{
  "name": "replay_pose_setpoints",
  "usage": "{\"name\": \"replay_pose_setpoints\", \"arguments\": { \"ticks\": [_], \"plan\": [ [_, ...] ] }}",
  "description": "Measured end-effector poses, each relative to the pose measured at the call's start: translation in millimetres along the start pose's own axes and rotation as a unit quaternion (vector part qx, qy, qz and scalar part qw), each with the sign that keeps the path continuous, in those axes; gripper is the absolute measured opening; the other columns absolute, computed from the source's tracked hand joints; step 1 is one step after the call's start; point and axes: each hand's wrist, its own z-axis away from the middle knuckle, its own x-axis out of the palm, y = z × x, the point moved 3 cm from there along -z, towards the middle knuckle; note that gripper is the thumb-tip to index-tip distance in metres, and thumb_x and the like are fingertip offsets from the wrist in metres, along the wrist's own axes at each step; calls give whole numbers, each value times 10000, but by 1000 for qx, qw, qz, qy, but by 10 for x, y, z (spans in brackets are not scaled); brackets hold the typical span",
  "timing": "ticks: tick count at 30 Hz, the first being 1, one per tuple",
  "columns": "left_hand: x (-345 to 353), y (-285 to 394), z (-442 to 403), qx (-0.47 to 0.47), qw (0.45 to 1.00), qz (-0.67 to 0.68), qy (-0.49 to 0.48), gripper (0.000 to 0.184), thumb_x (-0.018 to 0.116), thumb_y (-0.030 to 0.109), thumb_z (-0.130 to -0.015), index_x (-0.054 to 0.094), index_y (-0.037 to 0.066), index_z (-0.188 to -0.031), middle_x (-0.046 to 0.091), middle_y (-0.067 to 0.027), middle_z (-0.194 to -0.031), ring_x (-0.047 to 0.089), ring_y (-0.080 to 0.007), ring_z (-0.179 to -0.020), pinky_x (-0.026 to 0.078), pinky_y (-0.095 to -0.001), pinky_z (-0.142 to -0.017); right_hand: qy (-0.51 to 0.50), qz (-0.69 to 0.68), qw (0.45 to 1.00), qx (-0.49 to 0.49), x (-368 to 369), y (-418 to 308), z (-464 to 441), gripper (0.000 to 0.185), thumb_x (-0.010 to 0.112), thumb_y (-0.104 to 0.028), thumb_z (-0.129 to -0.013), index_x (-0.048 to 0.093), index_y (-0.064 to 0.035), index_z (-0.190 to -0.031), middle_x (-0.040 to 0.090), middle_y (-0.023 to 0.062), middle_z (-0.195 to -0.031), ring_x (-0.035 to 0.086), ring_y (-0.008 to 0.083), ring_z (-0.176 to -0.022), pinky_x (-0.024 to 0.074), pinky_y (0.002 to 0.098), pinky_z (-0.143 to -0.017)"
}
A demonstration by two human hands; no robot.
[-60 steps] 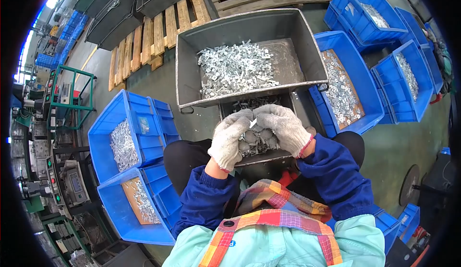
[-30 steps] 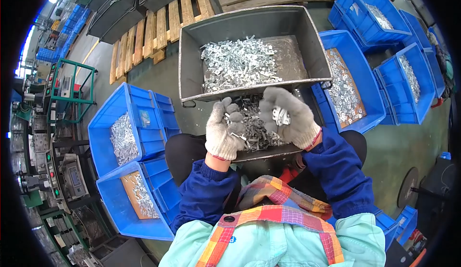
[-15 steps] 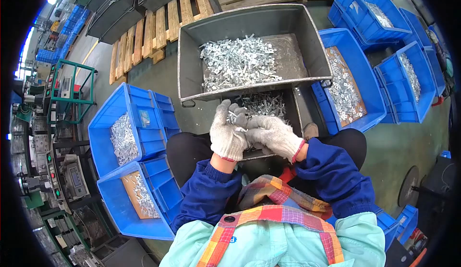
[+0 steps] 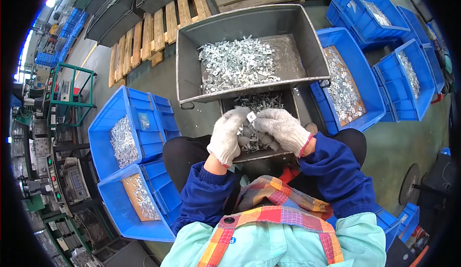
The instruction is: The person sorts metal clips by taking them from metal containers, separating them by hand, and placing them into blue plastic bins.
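Both hands wear whitish work gloves with grey, dirty fingers. My left hand (image 4: pixel 227 135) is curled, with bits of metal showing at its fingers. My right hand (image 4: pixel 280 128) pinches a small pale metal piece with a hole (image 4: pixel 251 116), its fingers close to those of my left hand. Both hands are over a lower metal bin (image 4: pixel 283 155) of dark and grey metal bits (image 4: pixel 261 102). Just beyond, a large grey metal bin (image 4: pixel 314 55) holds a heap of shiny metal pieces (image 4: pixel 235 62).
Blue bins with metal pieces stand at the left (image 4: pixel 103 123) and right (image 4: pixel 372 86), more at the upper right (image 4: pixel 350 17). Wooden pallets (image 4: pixel 173 19) lie at the back. Machines with a green frame (image 4: pixel 72 108) are at the far left. A round disc (image 4: pixel 409 184) stands at the right.
My hands were apart a second ago, with several pieces in the right one. They came together, and now a single piece shows raised between the fingertips.
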Motion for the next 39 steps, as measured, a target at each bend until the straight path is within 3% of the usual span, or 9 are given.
{"name": "replay_pose_setpoints", "arguments": {
  "ticks": [4, 7, 15, 19, 25, 28, 33, 36, 39],
  "plan": [
    [18, -3, 44, -78, 997, -12, -26, 295, 594, 394, -1010, 640, 109, -953, 604, 2, -717, 516, -72, -513, 332, -185, -405, 31, 160, 985, -59, 9, -29, 2, 242, 597, -241, -971, 688, -19, -999, 668, 83, -797, 644, 194, -689, 505, 349, -583],
    [58, 66, 95, -98, 995, -27, -16, 266, 597, 365, -1015, 633, 112, -941, 605, -1, -713, 519, -69, -519, 345, -193, -406, 72, 271, 921, -269, 23, 45, -83, 264, 594, -251, -963, 693, -12, -1013, 691, 163, -894, 679, 324, -840, 517, 430, -747],
    [11, -180, -38, 77, 990, -115, 40, 255, 624, 340, -1009, 666, 89, -1027, 629, -9, -743, 553, -79, -549, 405, -224, -428, 105, 334, 913, -210, -8, 40, -54, 265, 563, -244, -972, 700, -23, -1027, 693, 207, -1008, 665, 397, -992, 510, 472, -852],
    [-46, -224, -72, 69, 988, -131, 34, 367, 636, 378, -997, 686, 59, -1171, 668, -26, -851, 589, -98, -650, 467, -265, -529, 128, 349, 898, -236, -27, 89, -60, 294, 573, -277, -967, 695, -17, -1034, 696, 214, -1044, 663, 400, -1029, 510, 470, -880],
    [36, -205, -75, 30, 993, -110, 4, 306, 644, 380, -998, 684, 82, -1052, 646, -8, -766, 565, -79, -576, 423, -227, -463, 100, 215, 940, -246, -86, 28, -57, 316, 580, -276, -939, 697, -7, -1056, 700, 206, -1025, 668, 385, -999, 513, 457, -856],
    [161, -199, -7, 15, 995, -101, -9, 239, 675, 324, -987, 670, 92, -1046, 620, 5, -731, 556, -83, -548, 410, -214, -426, 96, 221, 957, -161, -157, 37, -6, 336, 593, -289, -918, 713, -2, -1043, 702, 213, -986, 677, 366, -974, 512, 445, -845],
    [269, -134, -9, -60, 995, 16, -78, 294, 649, 339, -1005, 638, 69, -1120, 642, -24, -897, 603, -101, -645, 439, -205, -453, 83, -10, 994, -72, -259, -21, 109, 277, 684, -299, -929, 721, -37, -1009, 682, 37, -825, 592, 103, -651, 487, 293, -572],
    [138, -332, -197, -53, 975, 176, -124, 418, 668, 399, -977, 620, 54, -1209, 628, -55, -946, 623, -138, -728, 449, -213, -504, 140, -192, 952, -192, -541, -46, 159, 170, 659, -209, -945, 673, -51, -1006, 636, 14, -770, 567, 95, -614, 462, 260, -517],
    [142, -238, -153, -65, 956, 269, -101, 434, 648, 302, -1006, 545, 15, -1315, 629, -129, -1037, 659, -246, -852, 600, -314, -677, 149, -435, 839, -290, -1093, -66, 162, 72, 653, -150, -955, 645, -80, -968, 579, -3, -738, 537, 84, -600, 425, 214, -469]
  ]
}}
